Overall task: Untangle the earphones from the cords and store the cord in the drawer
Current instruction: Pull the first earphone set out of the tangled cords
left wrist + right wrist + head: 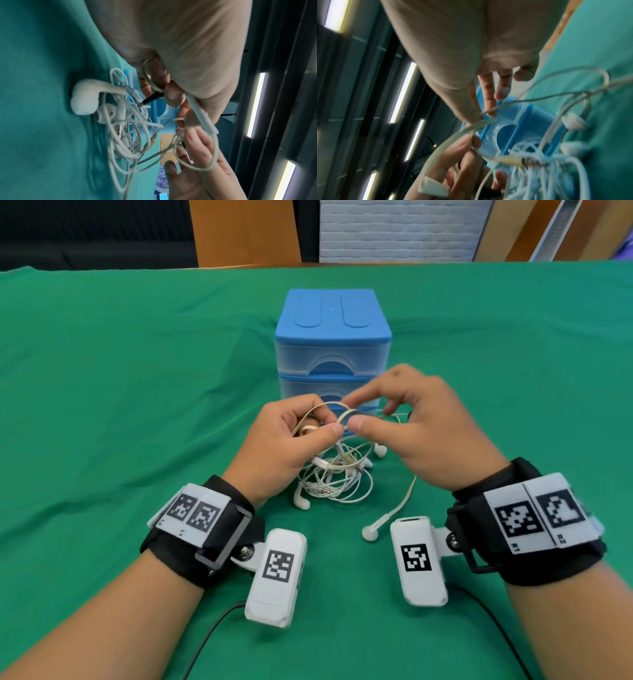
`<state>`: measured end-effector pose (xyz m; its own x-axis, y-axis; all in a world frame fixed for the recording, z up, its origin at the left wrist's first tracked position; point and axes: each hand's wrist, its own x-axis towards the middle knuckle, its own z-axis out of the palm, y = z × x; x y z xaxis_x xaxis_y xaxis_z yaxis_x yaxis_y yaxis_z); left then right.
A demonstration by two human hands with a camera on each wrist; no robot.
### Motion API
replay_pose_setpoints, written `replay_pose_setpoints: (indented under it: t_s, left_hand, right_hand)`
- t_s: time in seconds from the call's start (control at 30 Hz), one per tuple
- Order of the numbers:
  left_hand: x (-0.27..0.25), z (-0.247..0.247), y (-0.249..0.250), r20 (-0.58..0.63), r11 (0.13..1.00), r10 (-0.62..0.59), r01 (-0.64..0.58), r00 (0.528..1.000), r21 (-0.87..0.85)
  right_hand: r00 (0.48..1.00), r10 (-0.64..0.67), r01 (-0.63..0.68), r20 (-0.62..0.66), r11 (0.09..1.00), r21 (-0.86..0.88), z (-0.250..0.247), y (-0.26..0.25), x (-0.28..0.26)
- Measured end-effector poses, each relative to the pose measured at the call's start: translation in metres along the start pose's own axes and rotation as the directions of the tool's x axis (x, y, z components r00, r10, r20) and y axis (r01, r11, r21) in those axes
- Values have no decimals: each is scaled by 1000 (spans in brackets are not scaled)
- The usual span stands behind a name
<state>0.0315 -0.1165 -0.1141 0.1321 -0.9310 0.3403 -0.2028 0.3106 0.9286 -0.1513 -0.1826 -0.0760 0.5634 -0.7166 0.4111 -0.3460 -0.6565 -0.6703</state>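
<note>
I have both hands raised over the green cloth (102,405), just in front of the blue drawer unit (332,337), which stands at 12 o'clock from them with all drawers closed.

My left hand (287,440) has its fingers curled, thumb and forefinger pinching a beige cord (329,405) that loops up between the two hands. In the left wrist view that cord winds round the curled fingers (171,94), and a black plug tip (150,99) pokes out below them.

My right hand (421,426) meets it from 3 o'clock, thumb and forefinger closed on the same loop, the other fingers bent and loosely fanned above. The right wrist view is blurred, so I cannot tell there exactly where the pinch sits.

The white earphones (335,477) hang and pile in a tangle directly beneath the hands, at 6 o'clock from them, their lower coils lying on the cloth. One earbud (301,501) lies at the tangle's 7 o'clock edge. Another earbud (370,532) trails out on its own lead toward 5 o'clock, near my right wrist camera (421,559).
</note>
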Motion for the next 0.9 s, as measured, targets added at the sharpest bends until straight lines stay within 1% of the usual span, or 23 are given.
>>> replay_pose_setpoints:
  t_s: [0.07, 0.13, 0.23, 0.33, 0.5, 0.57, 0.6, 0.67, 0.73, 0.8, 0.9]
  left_hand:
    - [-1, 0, 1, 8, 1000, 20, -20, 1000, -2]
    - [-1, 0, 0, 9, 1000, 24, -24, 1000, 4]
    - [-1, -2, -2, 35, 999, 3, -4, 999, 32]
    - [0, -1, -3, 82, 999, -30, 28, 996, 32]
    - [2, -2, -9, 68, 998, -54, 52, 996, 35]
    - [1, -3, -10, 79, 997, -51, 47, 996, 61]
    - [1, -3, -11, 70, 997, -45, 40, 997, 63]
    - [1, -3, -10, 14, 998, -34, 34, 999, 44]
    - [3, -5, -11, -63, 999, -47, 47, 997, -5]
    - [4, -6, -12, -120, 998, -48, 43, 992, -47]
    - [4, -8, -9, -167, 989, -49, 24, 985, -146]
  right_hand:
    - [1000, 0, 0, -11, 1000, 14, 3, 1, 0]
    - [999, -9, 13, -51, 997, 80, 2, 3, 1]
    - [988, 45, -17, -146, 982, 190, 2, 6, 2]
    - [957, 93, -20, -273, 966, 259, 2, 11, 4]
    - [921, 140, -6, -363, 939, 345, 2, 9, 5]
    - [879, 165, 25, -446, 920, 390, -1, 10, 7]
    - [850, 184, 40, -493, 912, 409, -4, 11, 8]
    - [790, 231, 70, -568, 887, 457, -10, 15, 11]
    - [755, 284, 81, -591, 854, 514, -14, 18, 12]
    - [753, 328, 50, -571, 836, 546, -16, 20, 12]
    - [793, 333, -15, -510, 848, 529, -15, 14, 9]
